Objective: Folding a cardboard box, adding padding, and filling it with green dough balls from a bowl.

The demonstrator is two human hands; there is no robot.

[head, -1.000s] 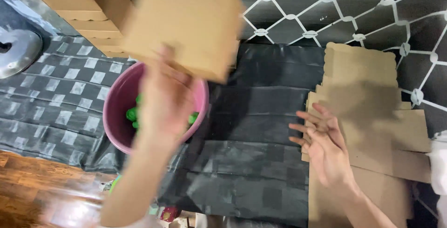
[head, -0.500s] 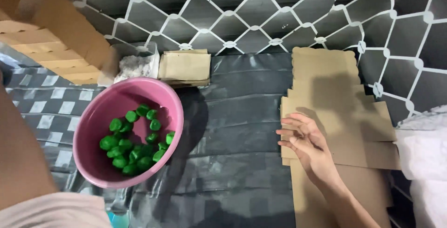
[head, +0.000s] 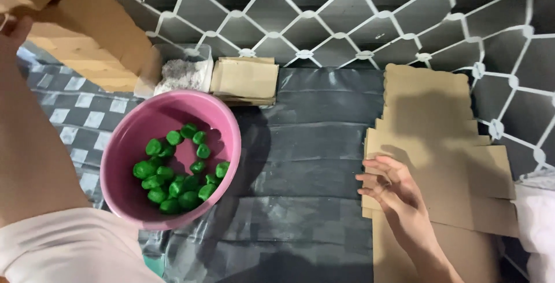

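The stack of flat brown cardboard sheets lies at the right of the view on the dark plastic sheeting, its far edge against the diamond-mesh netting. The right hand rests at the stack's near-left edge, fingers loosely spread and half open; nothing is gripped, and contact with the top sheet appears light.

The sheets are judged light, thin and stiff across the flat but easily creased at the scored folds. The top sheet is best taken at a free edge or corner, pinched between thumb and fingers, so that it separates from those beneath.

The left hand is only partly visible at the upper left edge, near a folded cardboard box; its opening cannot be determined. It is well apart from the stack, with the pink plastic bowl of small green pieces between them.
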